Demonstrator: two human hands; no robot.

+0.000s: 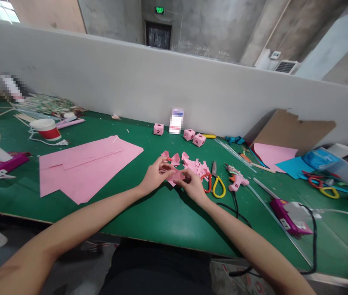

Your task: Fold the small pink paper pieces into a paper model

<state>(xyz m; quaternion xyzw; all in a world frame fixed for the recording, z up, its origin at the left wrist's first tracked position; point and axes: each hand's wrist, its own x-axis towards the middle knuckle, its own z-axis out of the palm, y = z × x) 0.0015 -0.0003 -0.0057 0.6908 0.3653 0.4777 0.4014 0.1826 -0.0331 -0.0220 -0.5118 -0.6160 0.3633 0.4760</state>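
The left hand [154, 175] and right hand [194, 187] are close together, the fingers of each pinching a small folded piece of pink paper [173, 177] between them. This piece is held just above the near middle of the green tabletop [149, 221].

Just beyond the fingers lie small curved pink pieces [175, 159], and to the right of these is a loose heap of pink scraps [196, 166]. Beside the scraps are scissors [214, 169] with 1 red and 1 yellow handle. Next to them on the right lies a pink glue gun [238, 182], its black cord trailing toward the near edge.

Farther back, near the grey partition [115, 78], sit 3 pink paper cubes [158, 129] with dark cutouts: 1 on the left, 2 close together on the right. A blurred white card stands between them.

Well to the left, large pink sheets [84, 172] lie flat and overlapping. Behind them is a white cup with a red band [46, 130].

On the right side are a purple power strip [287, 219], blue paper [293, 166] and another pair of scissors. A brown cardboard sheet [284, 133] leans against the partition.
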